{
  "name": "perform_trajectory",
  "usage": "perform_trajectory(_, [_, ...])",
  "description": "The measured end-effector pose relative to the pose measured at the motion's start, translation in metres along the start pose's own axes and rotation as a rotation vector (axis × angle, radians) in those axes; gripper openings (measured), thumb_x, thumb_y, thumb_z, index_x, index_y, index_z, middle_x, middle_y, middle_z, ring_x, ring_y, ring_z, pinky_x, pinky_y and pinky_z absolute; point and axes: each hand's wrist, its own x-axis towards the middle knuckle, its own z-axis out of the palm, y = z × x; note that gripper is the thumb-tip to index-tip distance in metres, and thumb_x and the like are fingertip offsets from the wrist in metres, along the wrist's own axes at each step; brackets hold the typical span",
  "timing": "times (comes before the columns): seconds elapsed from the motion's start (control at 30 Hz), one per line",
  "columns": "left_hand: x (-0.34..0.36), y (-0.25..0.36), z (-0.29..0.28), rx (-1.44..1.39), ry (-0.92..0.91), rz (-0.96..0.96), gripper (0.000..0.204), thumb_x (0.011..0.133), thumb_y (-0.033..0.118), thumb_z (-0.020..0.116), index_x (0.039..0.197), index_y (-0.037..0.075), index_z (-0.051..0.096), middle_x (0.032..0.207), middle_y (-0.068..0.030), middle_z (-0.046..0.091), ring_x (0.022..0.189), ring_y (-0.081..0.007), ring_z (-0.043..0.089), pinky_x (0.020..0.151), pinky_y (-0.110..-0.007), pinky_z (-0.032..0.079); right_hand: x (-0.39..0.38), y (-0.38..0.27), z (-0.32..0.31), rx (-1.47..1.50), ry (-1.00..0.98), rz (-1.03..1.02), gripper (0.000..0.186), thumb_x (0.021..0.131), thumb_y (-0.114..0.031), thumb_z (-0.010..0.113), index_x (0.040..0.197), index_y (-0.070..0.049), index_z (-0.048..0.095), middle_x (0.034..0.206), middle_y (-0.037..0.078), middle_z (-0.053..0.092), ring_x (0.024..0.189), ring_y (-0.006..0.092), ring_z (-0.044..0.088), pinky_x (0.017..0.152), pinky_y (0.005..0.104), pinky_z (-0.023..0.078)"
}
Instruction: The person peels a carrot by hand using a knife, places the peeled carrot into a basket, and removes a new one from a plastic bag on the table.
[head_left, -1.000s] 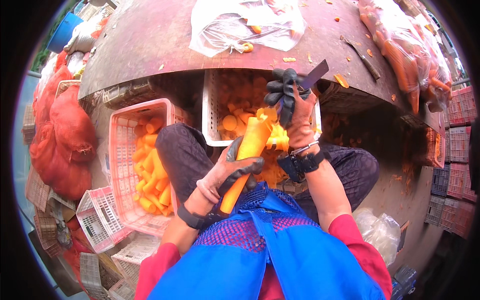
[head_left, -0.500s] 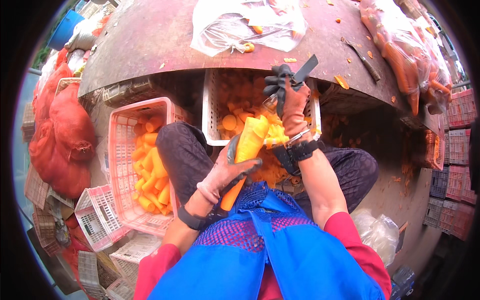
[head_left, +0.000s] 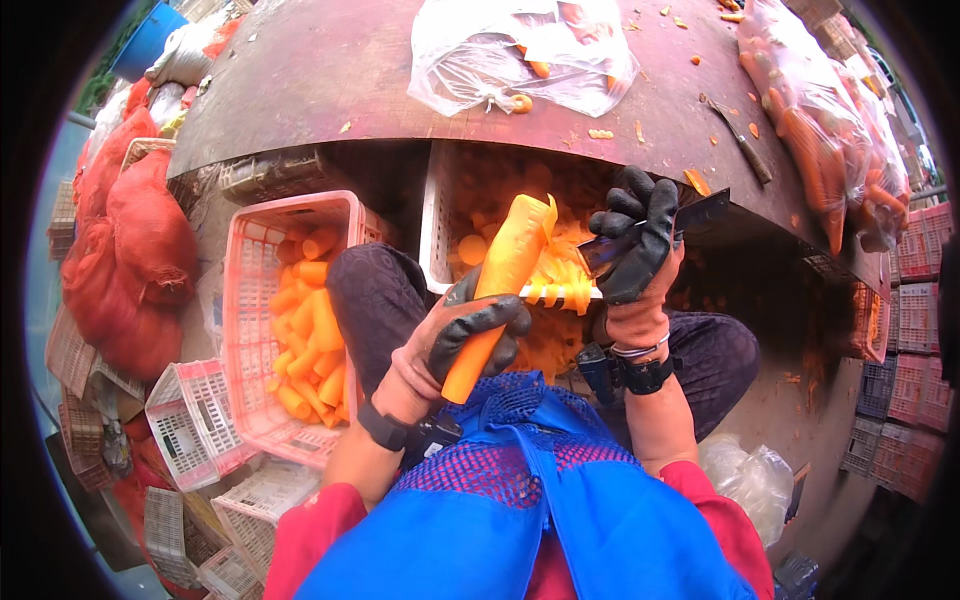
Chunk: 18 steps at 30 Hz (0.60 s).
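Note:
My left hand (head_left: pixel 465 330), in a pink glove with a dark coated palm, is closed around the lower part of a thick peeled carrot (head_left: pixel 512 250). The carrot tilts up and away to the right, a loose strip at its top end. Right of it, my right hand (head_left: pixel 640 240), gloved alike, is closed on a dark flat-bladed peeling knife (head_left: pixel 706 208) that shows on both sides of the fist. The blade is apart from the carrot. Below both hands, orange peel strips (head_left: pixel 560 275) hang over the near rim of a white crate (head_left: pixel 436 205), which holds more peel and carrot pieces.
A pink crate (head_left: pixel 238 300) of peeled carrots (head_left: pixel 310 345) stands to my left, beside red mesh sacks (head_left: pixel 145 250). On the table (head_left: pixel 330 90) ahead lie a clear bag (head_left: pixel 520 60), another knife (head_left: pixel 742 145) and bagged carrots (head_left: pixel 815 130). Stacked crates (head_left: pixel 915 330) stand far right.
My right hand has come down and right, and its wrist has turned, so the blade now points right. My left hand has shifted slightly up and right with the carrot, now more upright.

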Motion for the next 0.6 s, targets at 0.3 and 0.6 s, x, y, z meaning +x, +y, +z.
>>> perform_trajectory(0.3, [-0.010, -0.004, 0.014, 0.129, 0.108, -0.046, 0.058, 0.083, 0.007, 0.063, 0.134, 0.013, 0.037, 0.082, -0.0084, 0.058, 0.053, -0.0167, 0.057, 0.046, -0.025, 0.046, 0.028, 0.027, 0.022, -0.127, -0.212, -0.031, 0.031, 0.093, -0.020, 0.055, 0.106, 0.008, 0.058, 0.080, 0.018, 0.065, 0.055, 0.0192, 0.062, 0.050, 0.0273, 0.050])
perform_trajectory(0.6, [0.001, -0.010, -0.014, 0.127, 0.104, -0.006, 0.056, 0.082, 0.003, 0.061, 0.133, 0.009, 0.037, 0.085, -0.0085, 0.059, 0.061, -0.0148, 0.059, 0.050, -0.025, 0.050, 0.000, 0.010, 0.023, -0.095, -0.143, -0.069, 0.034, 0.090, -0.021, 0.058, 0.110, 0.006, 0.057, 0.088, 0.018, 0.066, 0.059, 0.0196, 0.063, 0.049, 0.0281, 0.049])
